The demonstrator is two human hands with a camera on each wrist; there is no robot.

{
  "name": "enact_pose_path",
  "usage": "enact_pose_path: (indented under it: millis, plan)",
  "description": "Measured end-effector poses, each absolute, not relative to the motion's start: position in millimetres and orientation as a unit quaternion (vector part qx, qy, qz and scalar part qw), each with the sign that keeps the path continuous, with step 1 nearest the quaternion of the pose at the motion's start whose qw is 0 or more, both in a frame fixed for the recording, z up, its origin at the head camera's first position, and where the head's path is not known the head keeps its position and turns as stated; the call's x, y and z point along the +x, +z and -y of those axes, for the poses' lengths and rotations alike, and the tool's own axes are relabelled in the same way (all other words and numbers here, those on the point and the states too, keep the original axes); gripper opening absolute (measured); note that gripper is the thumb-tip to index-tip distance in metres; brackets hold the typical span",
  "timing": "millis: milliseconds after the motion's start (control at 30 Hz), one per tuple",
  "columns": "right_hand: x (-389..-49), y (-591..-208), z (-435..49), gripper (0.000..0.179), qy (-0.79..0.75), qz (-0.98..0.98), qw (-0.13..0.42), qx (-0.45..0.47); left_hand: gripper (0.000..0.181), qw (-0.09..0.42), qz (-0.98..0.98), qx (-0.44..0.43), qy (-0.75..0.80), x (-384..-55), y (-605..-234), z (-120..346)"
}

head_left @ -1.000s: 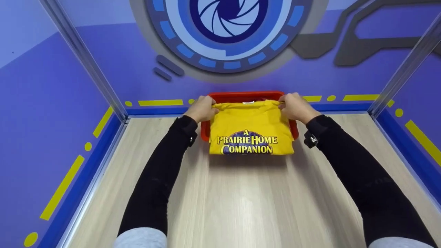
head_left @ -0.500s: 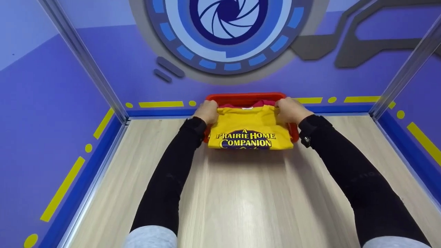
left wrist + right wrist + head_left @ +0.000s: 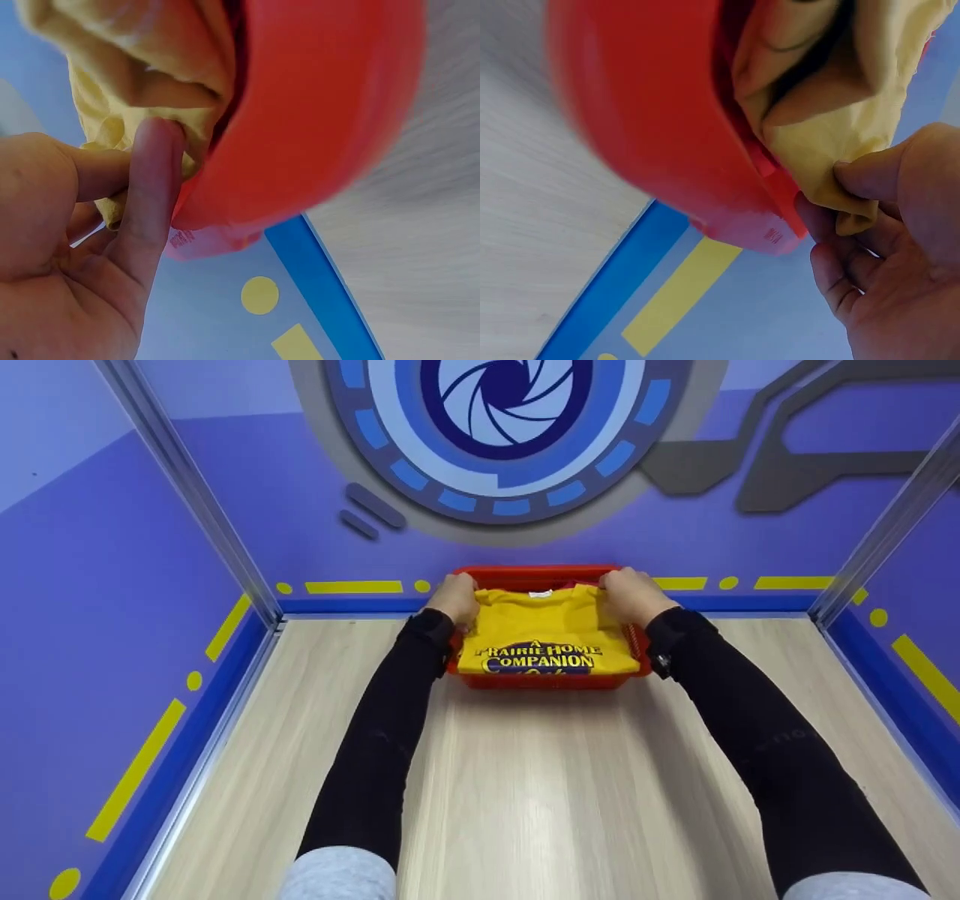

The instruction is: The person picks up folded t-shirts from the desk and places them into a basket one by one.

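Note:
A folded yellow T-shirt (image 3: 551, 626) with dark lettering on its front lies in a red plastic basket (image 3: 544, 682) against the back wall. At the shirt's back left corner, my left hand (image 3: 454, 601) pinches the cloth; the left wrist view shows thumb and fingers (image 3: 154, 172) on the fabric beside the basket's rim. My right hand (image 3: 634, 596) pinches the back right corner, the cloth (image 3: 832, 165) caught between thumb and fingers in the right wrist view. Behind the collar, a bit of dark pink cloth (image 3: 576, 583) shows inside the basket.
The basket stands on a pale wood-grain table (image 3: 525, 780). Purple-blue printed panels (image 3: 375, 555) close off the back and both sides, joined by metal corner posts (image 3: 187, 502).
Both hands have lowered the yellow T-shirt into the basket. Its front edge, which hung over the basket's front, now sits within it, and the front rim shows.

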State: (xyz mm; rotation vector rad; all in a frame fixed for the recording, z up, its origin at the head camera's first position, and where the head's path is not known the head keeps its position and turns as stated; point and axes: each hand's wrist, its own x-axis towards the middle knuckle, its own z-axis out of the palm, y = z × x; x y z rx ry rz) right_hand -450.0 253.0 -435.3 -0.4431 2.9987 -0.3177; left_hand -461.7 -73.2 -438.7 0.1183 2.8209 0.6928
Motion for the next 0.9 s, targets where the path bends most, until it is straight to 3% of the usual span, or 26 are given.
enact_pose_path:
  millis: [400, 567, 700, 900]
  plan:
    - [-459, -429, -254, 0.032, -0.120, -0.984, 0.026, -0.129, 0.051, 0.116, -0.962, 0.036, 0.246, -469, -432, 68]
    - [-464, -429, -255, 0.029, -0.146, -0.983, -0.020, -0.114, 0.052, 0.076, -0.964, 0.035, 0.252, -470, -432, 67]
    - [-466, -437, -256, 0.039, -0.144, -0.983, -0.047, -0.105, 0.050, 0.042, -0.966, 0.057, 0.248, -470, -438, 67]
    - [-452, -433, -251, 0.045, -0.104, -0.984, -0.010, -0.144, 0.043, 0.044, -0.966, 0.141, 0.211, -457, -434, 63]
